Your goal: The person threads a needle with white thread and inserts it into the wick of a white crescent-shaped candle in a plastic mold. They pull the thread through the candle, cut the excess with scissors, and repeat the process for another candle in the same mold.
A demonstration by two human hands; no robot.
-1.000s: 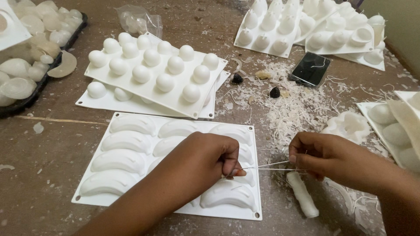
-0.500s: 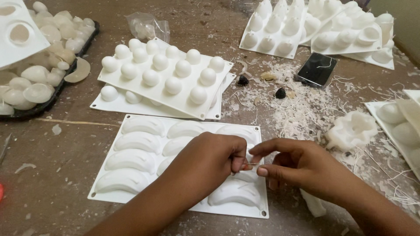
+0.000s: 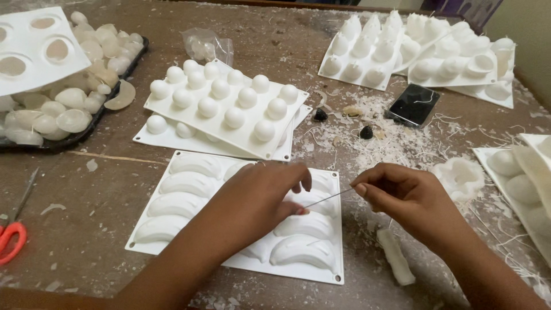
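Note:
My left hand (image 3: 261, 198) rests over a white mould tray of banana-shaped bumps (image 3: 183, 198) on the wooden table, its fingers pinched on one end of a thin white string (image 3: 328, 198). My right hand (image 3: 404, 198) pinches the other end, just past the tray's right edge. The string is stretched taut between both hands. A white banana-shaped piece (image 3: 396, 255) lies on the table below my right hand.
A white mould of round domes (image 3: 229, 103) is stacked behind the tray. More moulds (image 3: 425, 51) lie at the back right and at the right edge (image 3: 525, 178). A black tray of shell pieces (image 3: 57, 109) sits left. Red-handled scissors (image 3: 14, 229), a dark phone (image 3: 414, 104) and white shavings (image 3: 373, 138) lie around.
My hands were touching over the tray half a second ago; now my right hand has drawn away to the right, pulling the string taut between them.

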